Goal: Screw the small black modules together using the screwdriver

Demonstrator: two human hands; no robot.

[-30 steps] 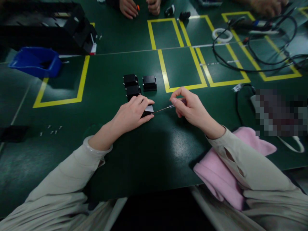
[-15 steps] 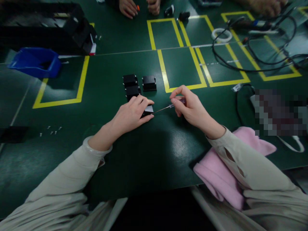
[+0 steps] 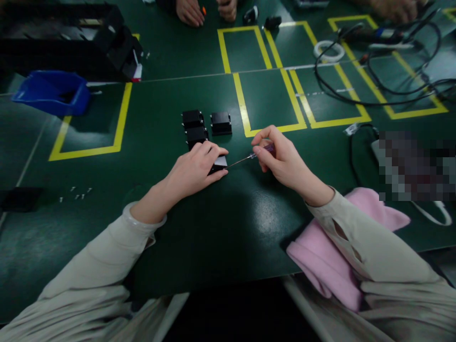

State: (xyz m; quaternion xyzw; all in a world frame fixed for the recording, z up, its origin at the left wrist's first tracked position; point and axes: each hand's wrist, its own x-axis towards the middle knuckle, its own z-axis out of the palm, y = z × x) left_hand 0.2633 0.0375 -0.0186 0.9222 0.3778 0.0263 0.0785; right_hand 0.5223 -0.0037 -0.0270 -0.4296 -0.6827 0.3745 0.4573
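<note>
My left hand (image 3: 192,168) is closed over a small black box (image 3: 219,164) lying on the green table, pinning it down. My right hand (image 3: 281,159) pinches a thin screwdriver (image 3: 251,156) with a purple handle; its metal tip touches the right face of that box. Behind my left hand stand three more black boxes: two (image 3: 194,126) in a column and one (image 3: 221,122) to their right.
Several small screws (image 3: 76,192) lie at the left. A blue bin (image 3: 50,90) and a black fixture (image 3: 117,42) stand at the far left. Black cables (image 3: 374,80) sprawl at the far right. A pink cloth (image 3: 331,251) lies under my right forearm. Another person's hands (image 3: 206,10) work at the far edge.
My right hand has shifted slightly up and its fingers have turned on the screwdriver handle. My left hand and the boxes have not moved.
</note>
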